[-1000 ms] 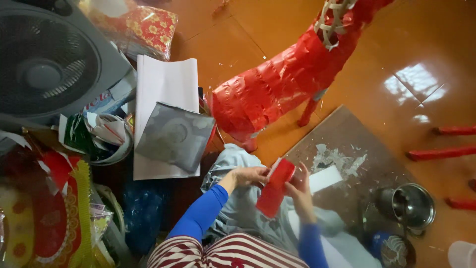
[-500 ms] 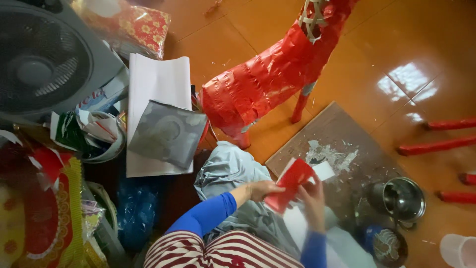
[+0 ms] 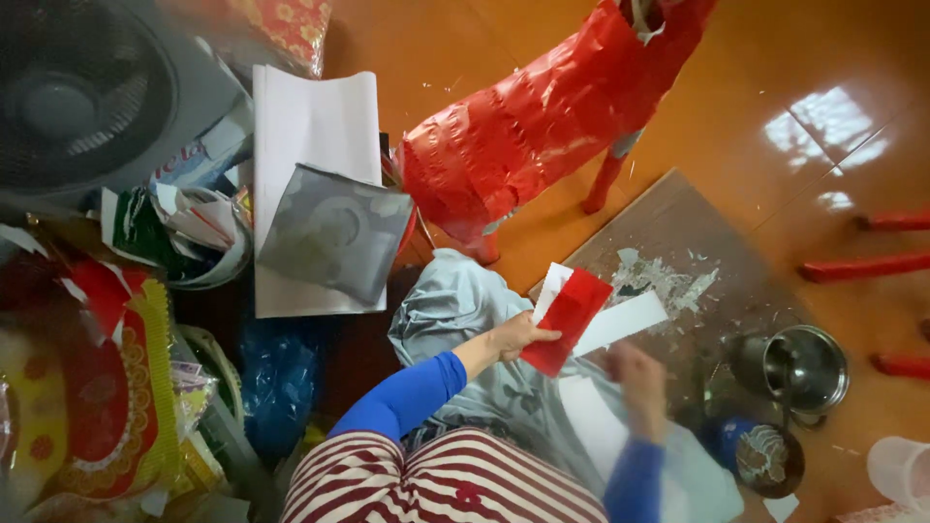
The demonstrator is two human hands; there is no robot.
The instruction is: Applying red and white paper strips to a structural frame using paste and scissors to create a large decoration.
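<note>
My left hand (image 3: 518, 336) pinches a sheet of red paper (image 3: 570, 316) by its lower edge, above my lap. The sheet is red on one face and white on the back. My right hand (image 3: 635, 375) is blurred just right of it, fingers curled, off the sheet; whether it holds anything is unclear. A white paper strip (image 3: 620, 323) lies under the red sheet. Both arms wear blue sleeves. A large animal figure covered in red paper (image 3: 528, 126) stands on the orange floor beyond my hands.
A brown board (image 3: 678, 242) with white glue smears lies right of my hands. A steel pot (image 3: 799, 366) and a blue tin (image 3: 760, 455) stand at lower right. A fan (image 3: 77, 97), white sheets (image 3: 315, 121) and a grey sleeve (image 3: 334, 237) lie left. Red sticks (image 3: 857, 263) lie far right.
My right hand has come off the red sheet and dropped toward my lap. The left hand alone holds the sheet, now farther up and right.
</note>
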